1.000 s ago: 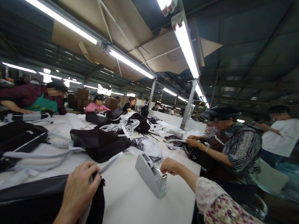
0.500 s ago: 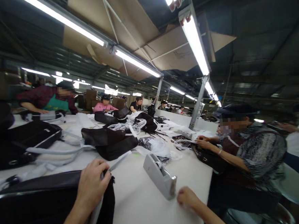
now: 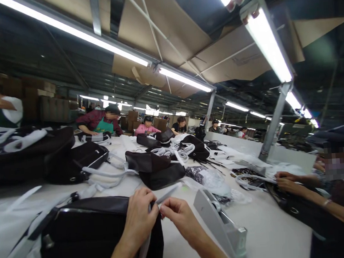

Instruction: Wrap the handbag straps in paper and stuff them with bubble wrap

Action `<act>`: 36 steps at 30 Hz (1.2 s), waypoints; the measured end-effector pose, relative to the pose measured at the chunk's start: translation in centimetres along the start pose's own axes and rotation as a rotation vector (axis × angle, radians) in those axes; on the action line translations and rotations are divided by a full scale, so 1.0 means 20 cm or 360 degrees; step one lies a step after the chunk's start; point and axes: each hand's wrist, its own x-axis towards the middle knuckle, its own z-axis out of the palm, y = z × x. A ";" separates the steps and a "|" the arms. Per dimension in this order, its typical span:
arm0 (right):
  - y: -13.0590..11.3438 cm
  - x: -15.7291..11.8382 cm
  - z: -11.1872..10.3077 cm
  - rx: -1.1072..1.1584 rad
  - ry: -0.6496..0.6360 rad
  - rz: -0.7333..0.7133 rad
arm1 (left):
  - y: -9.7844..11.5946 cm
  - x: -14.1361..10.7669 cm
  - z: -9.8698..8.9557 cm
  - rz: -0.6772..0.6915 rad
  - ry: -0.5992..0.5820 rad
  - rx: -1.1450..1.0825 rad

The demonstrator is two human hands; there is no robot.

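Note:
A black bag (image 3: 87, 233) lies at the lower left of the table, with white wrapping along its strap. My left hand (image 3: 141, 211) is closed on the wrapped strap (image 3: 167, 193) at the bag's right upper corner. Close beside it, my right hand (image 3: 178, 217) has thumb and fingertips pinched together at the strap; what they hold is too small to make out. Just right of my right hand stands a grey tape dispenser (image 3: 218, 224) on the white table (image 3: 267, 232).
More black bags (image 3: 157, 165) with white-wrapped handles lie across the table. Clear plastic (image 3: 215, 181) sits behind the dispenser. At the right, a person's hands (image 3: 290, 183) hold a dark bag (image 3: 292, 207). Other people sit farther back.
My right hand has moved from beside the dispenser's near end to the strap next to my left hand. The view has turned left, so the table's contents appear farther right.

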 end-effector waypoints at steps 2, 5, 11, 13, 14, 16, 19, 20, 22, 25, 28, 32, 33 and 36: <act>0.05 0.03 0.01 -0.0008 0.0042 0.0005 | 0.00 0.00 0.01 -0.0001 0.0002 -0.0020; 0.09 0.05 0.01 -0.0028 0.0129 0.0031 | -0.02 0.00 0.01 -0.0006 -0.0002 -0.0053; 0.14 0.07 0.05 -0.0062 0.0294 0.0049 | -0.02 0.00 -0.02 0.0018 -0.0063 -0.0164; 0.16 0.06 0.06 -0.0042 0.0312 0.0043 | -0.02 0.00 -0.04 0.0013 -0.0088 -0.0207; 0.17 0.06 0.06 -0.0023 0.0308 0.0043 | -0.01 0.00 -0.05 -0.0001 -0.0094 -0.0226; 0.18 0.06 0.05 0.0030 0.0273 0.0044 | 0.00 0.00 -0.07 -0.0040 -0.0099 -0.0262; 0.17 0.06 0.03 0.0121 0.0143 -0.0017 | 0.01 0.00 -0.08 -0.0079 -0.0122 -0.0326; 0.16 0.06 0.02 0.0100 0.0104 -0.0073 | 0.01 0.00 -0.08 -0.0084 -0.0129 -0.0351; 0.14 0.06 0.01 -0.0067 0.0106 -0.0208 | 0.00 0.00 -0.09 -0.0095 -0.0121 -0.0397; 0.13 0.06 0.01 -0.0455 0.0448 -0.0369 | -0.01 0.00 -0.09 -0.0110 -0.0076 -0.0445; 0.15 0.04 0.03 -0.0640 0.0714 -0.0338 | -0.01 0.00 -0.09 -0.0122 -0.0031 -0.0468; 0.16 0.02 0.07 -0.0472 0.0481 -0.0208 | -0.01 -0.01 -0.08 -0.0136 0.0003 -0.0471; 0.15 0.01 0.08 -0.0358 0.0417 -0.0175 | -0.01 -0.01 -0.07 -0.0137 0.0008 -0.0473; 0.12 0.00 0.12 0.0053 0.0273 -0.0041 | -0.01 -0.01 -0.07 -0.0135 0.0020 -0.0487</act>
